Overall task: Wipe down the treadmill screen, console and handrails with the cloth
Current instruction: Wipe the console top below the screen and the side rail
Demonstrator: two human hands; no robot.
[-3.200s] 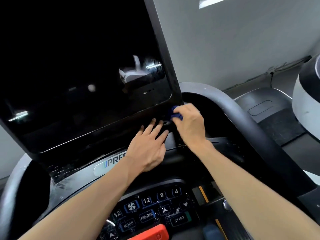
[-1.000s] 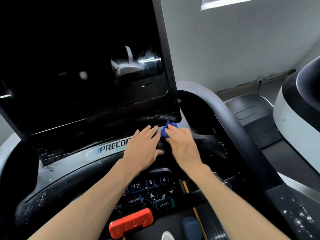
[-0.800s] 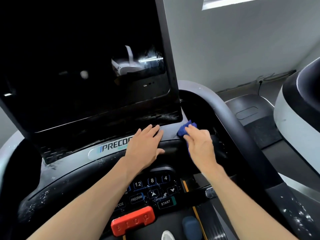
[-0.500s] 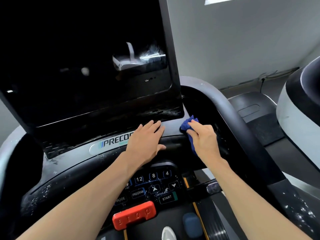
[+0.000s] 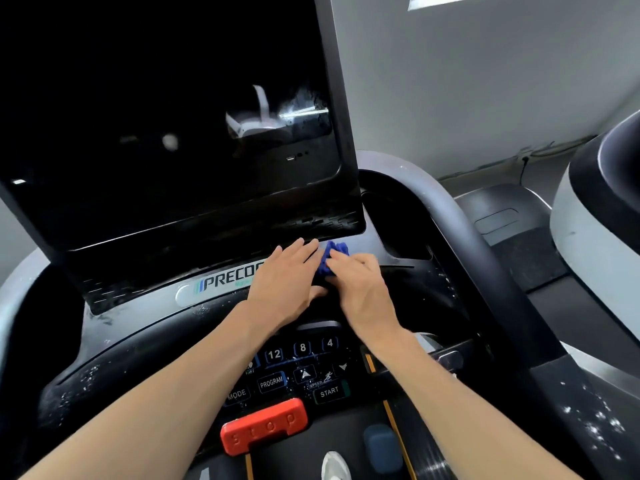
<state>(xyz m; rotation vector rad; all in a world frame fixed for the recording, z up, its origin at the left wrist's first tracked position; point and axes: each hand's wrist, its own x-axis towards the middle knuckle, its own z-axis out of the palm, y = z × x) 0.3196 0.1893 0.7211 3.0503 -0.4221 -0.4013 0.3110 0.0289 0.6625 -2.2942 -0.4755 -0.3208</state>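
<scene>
While the screen looms dark and tilted above, the head view, the only one on offer, puts the work right on the console ledge under the screen's bottom edge. So I'd call this the console step, with the handrails not yet touched by the look of the water spots on the right handrail and the droplets lower right.

The cloth, small, blue and bunched up, sits on that ledge between the two hands, just right of the PRECOR badge. The right hand has its fingers curled onto it, pinching and pressing it down on the plastic rather than fully fisted around it. The left hand lies flat and spread, palm down on the console, holding nothing, its fingertips just beside the cloth and maybe brushing it; can't tell for sure.

Lower down, the keypad and the red stop bar look speckled with spray, so they probably need a pass too.

Next move, my guess: drag the cloth sideways along the ledge, then down over the buttons with light pressure so nothing gets triggered, and move the left hand out of the way first.
</scene>
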